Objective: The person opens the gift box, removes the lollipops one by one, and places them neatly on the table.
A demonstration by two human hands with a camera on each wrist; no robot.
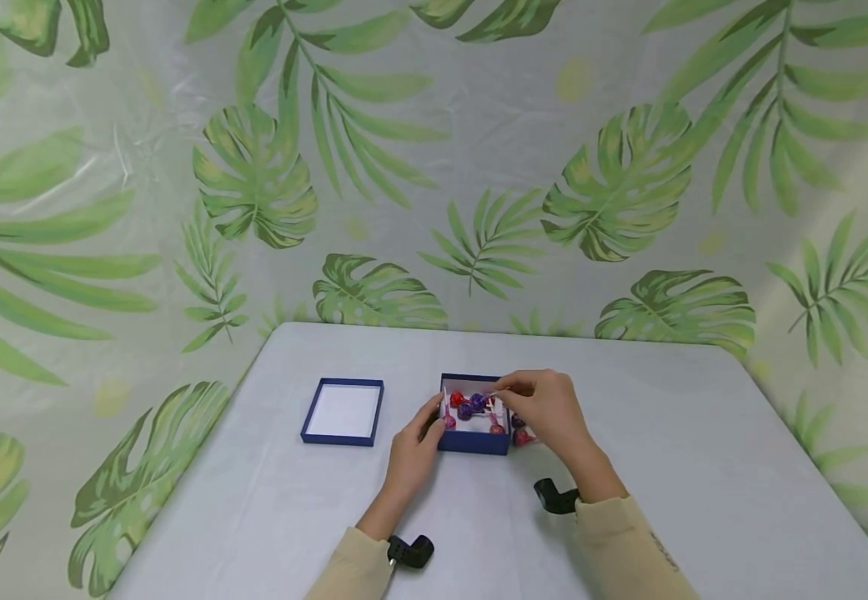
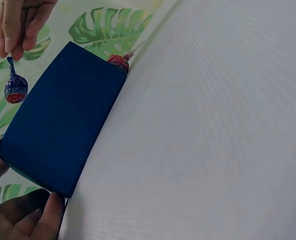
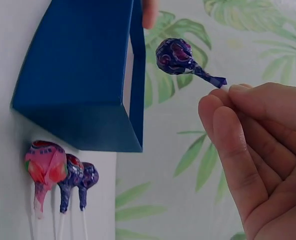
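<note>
A blue box [image 1: 473, 443] with a white inside stands uncovered on the table. My left hand [image 1: 409, 457] grips it at its left side, fingers and thumb at the near corner. Between thumb and fingertips, my right hand [image 1: 549, 410] pinches the white stick of a purple-wrapped lollipop [image 3: 175, 56], its round head hanging above the box opening. Inside lie several lollipops, among them a red one [image 1: 457, 400], a purple one [image 1: 465, 412] and a pink one [image 1: 449, 422]. Against the box's right side lie a pink lollipop [image 3: 47, 165] and two purple lollipops [image 3: 74, 172].
A blue-rimmed lid [image 1: 338, 440] with a white inside lies to the left of the box. Both stand on a white-covered table [image 1: 253, 517]. Behind the table hangs a leaf-patterned cloth [image 1: 494, 150]. Black cameras sit on both wrists.
</note>
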